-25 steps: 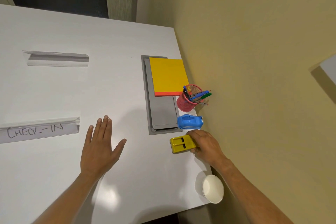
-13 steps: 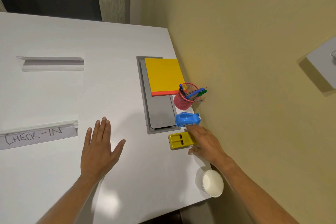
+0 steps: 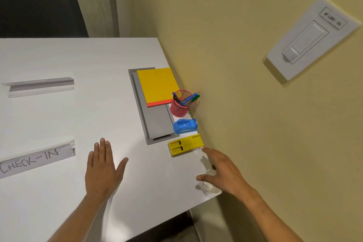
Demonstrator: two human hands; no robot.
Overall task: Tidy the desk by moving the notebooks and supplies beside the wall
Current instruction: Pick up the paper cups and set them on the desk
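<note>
A yellow notebook point(image 3: 157, 84) on an orange one lies by the wall, across a grey desk hatch. In front of it stand a pink mesh pen cup point(image 3: 179, 107) with pens, a blue tape dispenser point(image 3: 185, 125) and a yellow hole punch point(image 3: 185, 144), all along the wall. My right hand point(image 3: 224, 173) hovers open just behind the punch, apart from it, over a white paper cup point(image 3: 211, 188). My left hand point(image 3: 103, 169) rests flat and open on the white desk point(image 3: 78, 124).
Two folded paper name signs lie at the left, one blank point(image 3: 39, 85) and one reading CHECK-IN point(image 3: 35, 158). The grey hatch point(image 3: 157, 122) is set flush in the desk. A light switch point(image 3: 312, 39) is on the yellow wall. The desk's near edge runs below my wrists.
My right hand has let go of the yellow hole punch and drawn back toward me, over the paper cup. The punch now lies closer to the wall. My left hand stays put.
</note>
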